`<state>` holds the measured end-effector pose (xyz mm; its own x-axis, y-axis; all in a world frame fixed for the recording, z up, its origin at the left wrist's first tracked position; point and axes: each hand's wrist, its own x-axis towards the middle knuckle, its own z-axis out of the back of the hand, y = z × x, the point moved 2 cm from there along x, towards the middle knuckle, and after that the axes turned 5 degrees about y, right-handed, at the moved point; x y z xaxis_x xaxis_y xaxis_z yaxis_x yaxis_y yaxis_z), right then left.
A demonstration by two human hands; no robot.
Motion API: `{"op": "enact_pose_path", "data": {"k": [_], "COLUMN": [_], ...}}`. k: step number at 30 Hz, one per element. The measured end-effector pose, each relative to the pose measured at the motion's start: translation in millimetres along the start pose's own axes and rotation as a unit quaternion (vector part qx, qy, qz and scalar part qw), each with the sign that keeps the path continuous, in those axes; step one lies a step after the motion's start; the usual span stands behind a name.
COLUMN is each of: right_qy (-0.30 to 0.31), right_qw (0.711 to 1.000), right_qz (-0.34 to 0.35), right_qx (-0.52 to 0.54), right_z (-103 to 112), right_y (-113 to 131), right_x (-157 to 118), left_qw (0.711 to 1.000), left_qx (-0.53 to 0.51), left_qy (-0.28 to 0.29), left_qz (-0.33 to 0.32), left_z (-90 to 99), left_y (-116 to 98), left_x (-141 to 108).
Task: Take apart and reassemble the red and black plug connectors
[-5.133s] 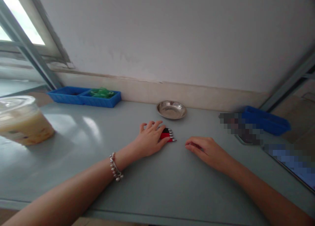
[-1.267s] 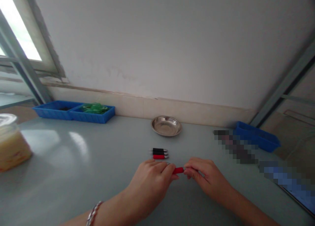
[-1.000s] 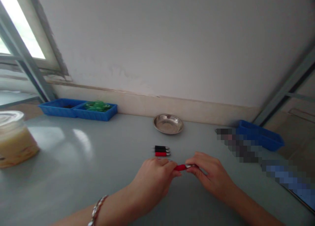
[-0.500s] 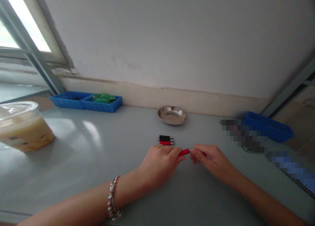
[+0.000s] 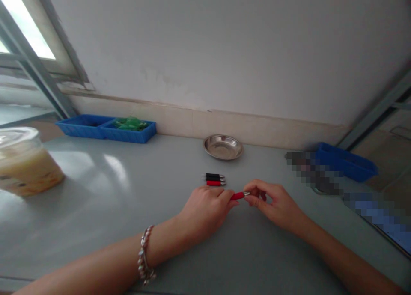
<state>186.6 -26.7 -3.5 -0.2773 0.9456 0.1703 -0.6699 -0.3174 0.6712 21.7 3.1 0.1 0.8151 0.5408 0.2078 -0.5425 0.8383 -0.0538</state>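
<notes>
A red pen point(image 5: 238, 196) with a silver tip is held by my left hand point(image 5: 207, 207), which is closed around its barrel and hides the rear part. At the pen's tip, the thumb and forefinger of my right hand point(image 5: 271, 198) pinch loosely around the metal cone. Just beyond my left hand lie two black pens point(image 5: 214, 176) and another red pen point(image 5: 215, 183), side by side with silver tips pointing right.
A round metal dish point(image 5: 224, 147) stands near the wall. At the back left are blue trays point(image 5: 128, 134), one with green pieces inside. A lidded plastic tub point(image 5: 28, 171) stands at left. Another blue tray point(image 5: 346, 162) and pixelated items point(image 5: 316, 175) are at right.
My right hand's fingers have shifted around the pen's tip, and more of the silver cone shows now. The view has moved slightly; the left hand keeps its hold.
</notes>
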Motion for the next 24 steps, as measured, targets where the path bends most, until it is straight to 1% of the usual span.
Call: {"op": "enact_pose_path", "data": {"k": [4, 9, 11, 13, 16, 18, 21, 24], "right_qy": [0.003, 0.022, 0.013, -0.013, -0.07, -0.101, -0.112, -0.107], "right_qw": [0.999, 0.99, 0.986, 0.984, 0.987, 0.991, 0.991, 0.987], "right_qz": [-0.018, -0.035, -0.039, -0.044, -0.047, -0.051, -0.073, -0.097], "right_qx": [0.04, 0.138, 0.162, 0.17, 0.135, 0.071, -0.03, -0.075], "right_z": [0, -5, -6, -4, 1, 5, 9, 10], "right_y": [-1, -1, -2, -5, -12, -19, -28, -35], "right_x": [1, 1, 1, 1, 2, 4, 6, 7], "left_qw": [1.0, 1.0, 1.0, 1.0, 1.0, 1.0, 1.0, 1.0], "left_qx": [-0.007, -0.008, -0.009, -0.008, -0.009, -0.013, -0.016, -0.018], "left_qy": [0.003, 0.004, 0.001, -0.002, 0.0, 0.008, 0.019, 0.02], "left_qz": [0.003, -0.009, -0.014, -0.01, 0.003, 0.01, 0.012, 0.006], "left_z": [0.4, -0.7, -1.4, -1.8, -1.6, -1.1, -0.2, 1.5], "left_y": [1, 0, 0, 0, 0, 0, -1, -3], "left_x": [1, 0, 0, 0, 0, 0, 1, 1]}}
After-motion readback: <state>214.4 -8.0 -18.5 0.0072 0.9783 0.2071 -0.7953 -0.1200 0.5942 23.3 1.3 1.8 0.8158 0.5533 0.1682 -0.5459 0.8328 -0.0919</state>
